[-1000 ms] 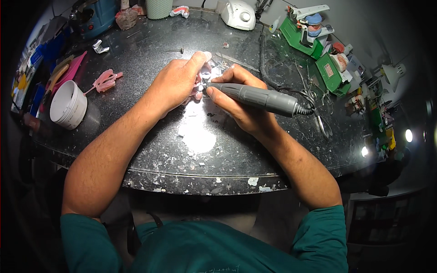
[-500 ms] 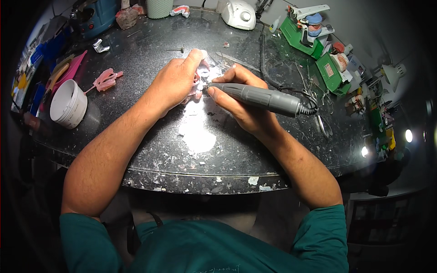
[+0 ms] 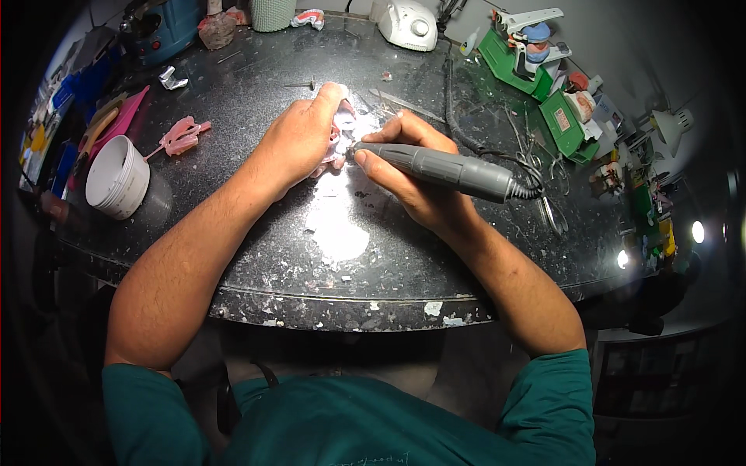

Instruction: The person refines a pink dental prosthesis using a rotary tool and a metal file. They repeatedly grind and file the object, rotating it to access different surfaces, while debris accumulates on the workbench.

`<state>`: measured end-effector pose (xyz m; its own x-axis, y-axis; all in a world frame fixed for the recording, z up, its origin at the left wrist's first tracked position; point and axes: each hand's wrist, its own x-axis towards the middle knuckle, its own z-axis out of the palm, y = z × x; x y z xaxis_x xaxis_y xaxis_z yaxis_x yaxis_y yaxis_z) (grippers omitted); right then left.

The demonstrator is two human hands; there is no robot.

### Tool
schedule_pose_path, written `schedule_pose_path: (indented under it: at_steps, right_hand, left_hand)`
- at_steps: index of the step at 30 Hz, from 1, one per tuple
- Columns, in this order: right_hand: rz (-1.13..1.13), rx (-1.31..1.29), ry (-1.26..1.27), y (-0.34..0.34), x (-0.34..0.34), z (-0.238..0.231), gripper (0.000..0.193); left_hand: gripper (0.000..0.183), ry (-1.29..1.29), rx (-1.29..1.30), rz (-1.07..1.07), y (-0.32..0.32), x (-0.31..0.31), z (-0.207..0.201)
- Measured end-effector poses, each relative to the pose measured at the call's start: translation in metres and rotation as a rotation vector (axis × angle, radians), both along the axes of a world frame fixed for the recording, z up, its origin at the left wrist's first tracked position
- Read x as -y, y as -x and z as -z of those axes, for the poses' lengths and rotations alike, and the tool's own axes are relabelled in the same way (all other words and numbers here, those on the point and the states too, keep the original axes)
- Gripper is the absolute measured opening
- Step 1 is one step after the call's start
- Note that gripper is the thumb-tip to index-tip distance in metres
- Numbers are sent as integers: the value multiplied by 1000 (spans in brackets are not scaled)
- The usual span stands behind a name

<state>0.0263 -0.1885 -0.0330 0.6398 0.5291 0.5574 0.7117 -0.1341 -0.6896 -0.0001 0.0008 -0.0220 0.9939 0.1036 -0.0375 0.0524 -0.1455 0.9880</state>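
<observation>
The left hand (image 3: 299, 140) has its fingers curled narrowly around a small pink-and-white piece (image 3: 342, 128), gripping it over the middle of the dark, speckled worktop (image 3: 287, 256). The right hand (image 3: 416, 175) holds a grey handpiece (image 3: 443, 169) like a pen, thumb and fingers closed near its front end, the tip pointing left to the piece; glare washes out that spot, so I cannot tell whether the tip touches it. A coiled cord (image 3: 527, 189) leaves the right end of the handpiece. Near the hands, on the near side, a bright patch of light falls on the worktop among pale flecks. To the left stands a white tub (image 3: 130, 196), with a pink branching piece (image 3: 183, 136) lying just beyond it to the right. Farther off on the left is a crumpled silvery bit (image 3: 172, 78). At the far edge sits a white box with a knob (image 3: 408, 27). On the right, slim metal tools (image 3: 553, 216) lie scattered, and beyond them two green trays (image 3: 559, 116) hold dental models (image 3: 580, 106).
</observation>
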Motion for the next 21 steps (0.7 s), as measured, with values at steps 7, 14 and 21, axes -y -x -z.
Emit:
schedule_pose_path:
  at_steps: [7,14,21]
  right_hand:
    - [6,-19,-13,0,-1,0,23]
    - [18,-42,-34,-1,-1,3,23]
    - [0,1,-20,1,-3,1,20]
  left_hand:
    - [56,0,-27,13,0,-1,-3]
    - [57,-59,-10,37,-1,-3,-1]
    - [62,-73,11,26,0,-1,0]
